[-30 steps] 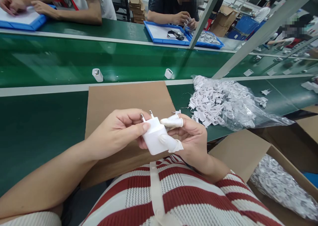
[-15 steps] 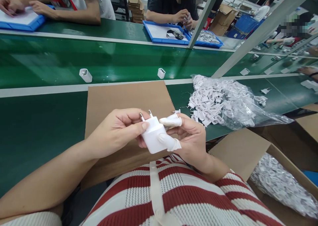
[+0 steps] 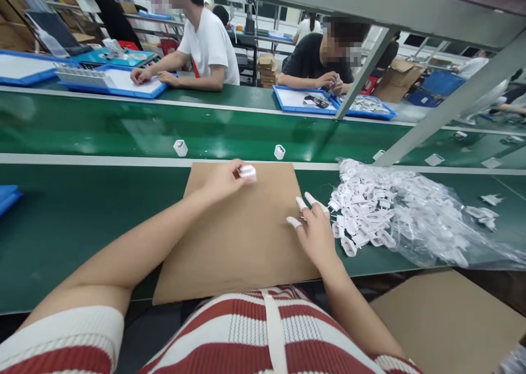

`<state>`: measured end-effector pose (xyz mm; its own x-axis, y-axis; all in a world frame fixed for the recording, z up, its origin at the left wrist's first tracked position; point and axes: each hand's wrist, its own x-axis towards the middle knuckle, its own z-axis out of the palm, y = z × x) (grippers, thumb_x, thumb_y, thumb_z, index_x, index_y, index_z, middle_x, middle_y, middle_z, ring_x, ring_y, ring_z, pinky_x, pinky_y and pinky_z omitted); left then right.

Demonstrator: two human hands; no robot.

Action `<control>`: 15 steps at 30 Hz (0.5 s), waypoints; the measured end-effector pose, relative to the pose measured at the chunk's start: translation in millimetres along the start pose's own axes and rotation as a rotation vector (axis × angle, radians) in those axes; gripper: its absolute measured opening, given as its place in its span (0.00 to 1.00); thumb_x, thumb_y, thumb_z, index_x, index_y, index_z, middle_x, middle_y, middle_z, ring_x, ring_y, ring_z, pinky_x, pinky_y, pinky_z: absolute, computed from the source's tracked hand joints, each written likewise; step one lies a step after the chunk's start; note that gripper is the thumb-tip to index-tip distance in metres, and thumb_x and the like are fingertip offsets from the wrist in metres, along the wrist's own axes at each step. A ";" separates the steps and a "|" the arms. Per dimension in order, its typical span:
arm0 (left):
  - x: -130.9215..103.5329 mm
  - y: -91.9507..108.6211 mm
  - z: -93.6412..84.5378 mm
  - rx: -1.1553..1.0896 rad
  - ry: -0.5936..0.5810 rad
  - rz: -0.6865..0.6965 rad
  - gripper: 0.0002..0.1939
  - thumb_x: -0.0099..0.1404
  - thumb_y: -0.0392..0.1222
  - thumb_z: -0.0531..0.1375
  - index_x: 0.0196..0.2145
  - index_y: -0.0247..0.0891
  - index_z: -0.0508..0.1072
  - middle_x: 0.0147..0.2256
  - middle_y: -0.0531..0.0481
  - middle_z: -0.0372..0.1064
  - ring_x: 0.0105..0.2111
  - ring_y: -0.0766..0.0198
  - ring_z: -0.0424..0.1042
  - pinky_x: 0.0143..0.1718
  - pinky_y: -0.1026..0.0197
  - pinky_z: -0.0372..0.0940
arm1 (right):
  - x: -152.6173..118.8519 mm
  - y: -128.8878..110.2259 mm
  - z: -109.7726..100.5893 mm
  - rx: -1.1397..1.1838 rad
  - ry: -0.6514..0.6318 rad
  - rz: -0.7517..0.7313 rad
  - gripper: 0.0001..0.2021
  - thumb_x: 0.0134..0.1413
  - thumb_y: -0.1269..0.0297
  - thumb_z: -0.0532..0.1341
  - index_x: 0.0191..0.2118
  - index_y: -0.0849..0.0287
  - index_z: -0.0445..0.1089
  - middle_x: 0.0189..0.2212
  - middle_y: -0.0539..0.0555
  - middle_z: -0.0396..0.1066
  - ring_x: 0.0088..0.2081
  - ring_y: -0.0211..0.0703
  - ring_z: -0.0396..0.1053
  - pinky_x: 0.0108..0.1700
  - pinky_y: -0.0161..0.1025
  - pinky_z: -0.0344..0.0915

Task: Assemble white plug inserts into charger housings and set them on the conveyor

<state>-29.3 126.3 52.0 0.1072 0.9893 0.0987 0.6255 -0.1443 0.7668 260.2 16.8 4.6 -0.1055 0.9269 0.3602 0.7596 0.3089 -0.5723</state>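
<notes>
My left hand (image 3: 224, 181) reaches over the far part of a cardboard sheet (image 3: 242, 237), its fingers closed on a white charger (image 3: 248, 173) that is smeared by motion. Near the sheet's right edge is my right hand (image 3: 315, 228), fingers apart, with white covers on several fingertips and nothing seen in them. Just to the right of it lies a pile of white plug pieces (image 3: 361, 204), partly inside a clear plastic bag (image 3: 435, 220). Two white charger housings, one on the left (image 3: 180, 148) and one in the middle (image 3: 280, 152), stand on the green conveyor belt (image 3: 230, 138).
A slanted metal post (image 3: 447, 94) rises beyond the bag. Across the belt, two people sit at blue-rimmed trays (image 3: 304, 101). Loose plug pieces (image 3: 482, 216) lie at the far right, and an open carton flap (image 3: 447, 313) is below the table edge.
My hands have come apart. The left has carried the charger forward toward the belt; the right has let go of it and moved right, toward the plug pile. My view has tilted up.
</notes>
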 end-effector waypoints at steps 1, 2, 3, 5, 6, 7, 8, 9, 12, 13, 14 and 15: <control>17.6 -12.8 -9.6 0.150 0.090 -0.053 0.20 0.63 0.52 0.69 0.50 0.42 0.77 0.44 0.46 0.77 0.44 0.50 0.76 0.45 0.56 0.68 | -0.3 6.6 1.7 -0.116 -0.034 0.004 0.22 0.66 0.65 0.62 0.64 0.60 0.71 0.61 0.69 0.68 0.65 0.68 0.62 0.63 0.68 0.64; 34.8 -25.4 -19.9 0.280 0.183 -0.119 0.20 0.64 0.50 0.69 0.52 0.44 0.77 0.46 0.46 0.77 0.47 0.49 0.75 0.46 0.56 0.67 | -0.8 11.7 3.6 -0.197 -0.069 0.009 0.22 0.65 0.68 0.61 0.63 0.62 0.71 0.60 0.70 0.68 0.64 0.68 0.63 0.62 0.66 0.65; 50.9 -37.2 -30.3 0.380 0.242 -0.189 0.20 0.65 0.49 0.68 0.53 0.45 0.77 0.48 0.46 0.77 0.49 0.48 0.75 0.47 0.55 0.66 | -1.4 15.6 5.7 -0.248 -0.099 0.014 0.22 0.64 0.73 0.59 0.63 0.63 0.72 0.58 0.70 0.69 0.62 0.67 0.64 0.61 0.64 0.67; 76.8 -56.4 -49.0 0.446 0.305 -0.268 0.20 0.67 0.45 0.66 0.55 0.41 0.76 0.52 0.41 0.76 0.52 0.45 0.73 0.50 0.53 0.65 | -2.3 20.9 9.5 -0.288 -0.121 0.023 0.24 0.60 0.80 0.55 0.60 0.64 0.74 0.56 0.68 0.69 0.58 0.63 0.67 0.59 0.59 0.69; 86.0 -63.0 -56.6 0.458 0.323 -0.298 0.20 0.68 0.44 0.65 0.56 0.39 0.76 0.53 0.39 0.75 0.53 0.44 0.72 0.50 0.52 0.65 | -2.6 23.2 11.0 -0.284 -0.115 0.029 0.26 0.58 0.82 0.54 0.59 0.64 0.75 0.56 0.68 0.69 0.57 0.61 0.67 0.59 0.57 0.69; 92.7 -67.5 -62.8 0.460 0.336 -0.320 0.21 0.67 0.43 0.65 0.57 0.36 0.75 0.53 0.36 0.74 0.52 0.43 0.72 0.51 0.51 0.65 | -2.6 25.4 12.1 -0.267 -0.104 0.035 0.27 0.56 0.84 0.53 0.58 0.64 0.75 0.57 0.68 0.68 0.57 0.61 0.67 0.59 0.56 0.70; 97.1 -70.0 -67.8 0.465 0.346 -0.341 0.22 0.67 0.43 0.66 0.57 0.33 0.74 0.53 0.35 0.74 0.52 0.43 0.72 0.50 0.51 0.65 | -2.4 27.8 12.6 -0.237 -0.091 0.043 0.28 0.54 0.85 0.53 0.57 0.64 0.76 0.57 0.68 0.68 0.57 0.60 0.67 0.58 0.56 0.70; 99.4 -70.9 -71.9 0.467 0.351 -0.355 0.24 0.66 0.43 0.66 0.57 0.31 0.74 0.52 0.35 0.74 0.51 0.44 0.72 0.50 0.52 0.65 | -2.0 29.9 12.4 -0.193 -0.078 0.054 0.28 0.54 0.85 0.53 0.57 0.64 0.76 0.56 0.68 0.68 0.57 0.60 0.67 0.59 0.56 0.70; 96.8 -69.8 -84.3 0.483 0.381 -0.339 0.27 0.67 0.44 0.64 0.61 0.30 0.70 0.54 0.40 0.73 0.53 0.49 0.68 0.54 0.55 0.63 | -0.6 32.2 7.2 0.083 -0.024 0.120 0.23 0.55 0.80 0.55 0.53 0.61 0.78 0.52 0.66 0.69 0.56 0.59 0.69 0.61 0.60 0.69; 94.2 -71.1 -90.5 0.495 0.411 -0.330 0.27 0.69 0.43 0.62 0.63 0.30 0.68 0.56 0.41 0.72 0.56 0.50 0.66 0.58 0.54 0.61 | 0.0 30.5 3.5 0.242 -0.001 0.165 0.21 0.57 0.77 0.57 0.53 0.60 0.78 0.52 0.64 0.70 0.55 0.58 0.70 0.60 0.59 0.69; 91.7 -74.7 -98.4 0.517 0.459 -0.328 0.28 0.70 0.41 0.59 0.65 0.31 0.65 0.60 0.41 0.69 0.60 0.48 0.62 0.62 0.51 0.58 | 0.7 27.7 -1.1 0.427 0.017 0.222 0.18 0.58 0.72 0.60 0.53 0.58 0.78 0.51 0.63 0.71 0.55 0.57 0.71 0.60 0.58 0.70; 90.0 -81.4 -108.1 0.545 0.509 -0.348 0.30 0.70 0.40 0.57 0.66 0.29 0.63 0.64 0.38 0.63 0.64 0.44 0.57 0.64 0.45 0.55 | 1.6 23.8 -6.6 0.638 0.029 0.291 0.17 0.59 0.67 0.63 0.54 0.57 0.77 0.52 0.62 0.72 0.54 0.55 0.73 0.58 0.56 0.72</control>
<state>-154.1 229.2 67.1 -0.4435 0.8488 0.2880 0.8597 0.3120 0.4043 282.4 24.3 -3.6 0.0689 0.9876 0.1409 0.2285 0.1219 -0.9659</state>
